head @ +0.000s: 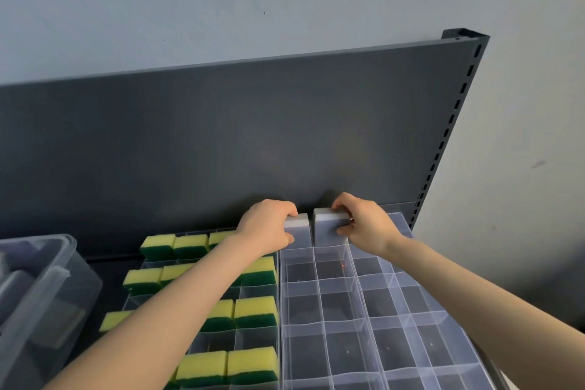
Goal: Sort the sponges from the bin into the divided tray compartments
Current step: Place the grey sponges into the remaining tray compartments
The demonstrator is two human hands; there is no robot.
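From the left, the clear bin [47, 279] is thin, glossy plastic with pale blocks showing dimly through its wall. Beside it, the left tray [218, 340] holds yellow-and-green sponges [255, 310], soft yellow foam over a rough green scouring layer, one to a cell.

Our left hand [266, 225] has its fingers curled round the left white sponge [297, 222], and our right hand [364, 222] pinches the right white sponge [329, 223] between thumb and fingers. Both are smooth, matte, square-edged blocks, standing just apart in the far row of the middle tray [319, 304], close to the dark back panel [221, 136].

We judge the step to be seating both blocks. We should keep each on its own side of the thin clear divider, squeeze only lightly so the foam slides past the walls, press straight down until level, then let go. The walls look flexible, so a skewed push could bow them. The right tray [411, 317] has the same clear grid.
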